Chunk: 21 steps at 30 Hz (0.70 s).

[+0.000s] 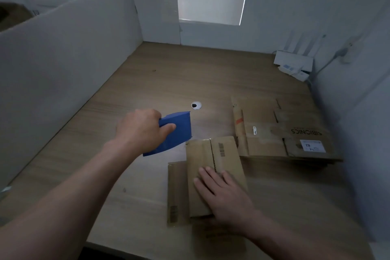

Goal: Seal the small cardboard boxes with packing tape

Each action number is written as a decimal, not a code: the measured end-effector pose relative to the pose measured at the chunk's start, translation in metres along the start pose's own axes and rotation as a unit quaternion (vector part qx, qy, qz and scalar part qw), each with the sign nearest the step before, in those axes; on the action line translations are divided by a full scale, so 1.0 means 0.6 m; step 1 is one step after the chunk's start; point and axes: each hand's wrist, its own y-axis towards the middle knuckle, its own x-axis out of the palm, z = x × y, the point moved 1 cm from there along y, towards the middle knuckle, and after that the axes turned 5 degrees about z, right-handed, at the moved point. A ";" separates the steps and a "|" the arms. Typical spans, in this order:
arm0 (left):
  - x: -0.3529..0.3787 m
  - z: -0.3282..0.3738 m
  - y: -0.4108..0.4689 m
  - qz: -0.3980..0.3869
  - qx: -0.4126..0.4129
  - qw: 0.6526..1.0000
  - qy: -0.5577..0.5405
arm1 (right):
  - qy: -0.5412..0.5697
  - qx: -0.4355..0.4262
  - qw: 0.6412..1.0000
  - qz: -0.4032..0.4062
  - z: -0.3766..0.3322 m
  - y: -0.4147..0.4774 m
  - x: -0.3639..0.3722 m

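A small cardboard box [213, 158] stands on the wooden desk [168, 82], its two top flaps folded shut with a seam down the middle. My right hand [223, 196] lies flat on the near part of those flaps, fingers straight, pressing them down. My left hand [141, 129] grips a blue tape dispenser [175, 133], held just above the desk to the left of the box's far end. No tape strip is visible on the box.
Flattened cardboard [280, 133] with a white label lies to the right of the box. Another flat piece [176, 192] lies under the box's left side. A cable hole [196, 105] is in mid-desk. White partitions [69, 53] bound the left and back; a router [293, 63] sits at the back right.
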 end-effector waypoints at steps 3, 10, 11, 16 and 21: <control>-0.020 -0.002 0.000 -0.008 0.022 0.997 -0.072 | 0.147 0.052 0.986 -0.061 0.002 -0.002 -0.039; -0.040 -0.024 0.002 -0.078 0.127 0.941 -0.303 | 0.652 0.272 0.665 0.240 0.038 0.020 -0.163; -0.042 -0.023 0.002 -0.087 0.135 0.930 -0.329 | 0.669 0.265 0.654 0.234 0.039 0.021 -0.171; -0.044 -0.021 0.008 -0.114 0.171 0.893 -0.399 | 0.716 0.220 0.620 0.234 0.036 0.019 -0.186; -0.043 -0.016 0.016 -0.138 0.183 0.873 -0.430 | 0.736 0.207 0.593 0.252 0.036 0.022 -0.187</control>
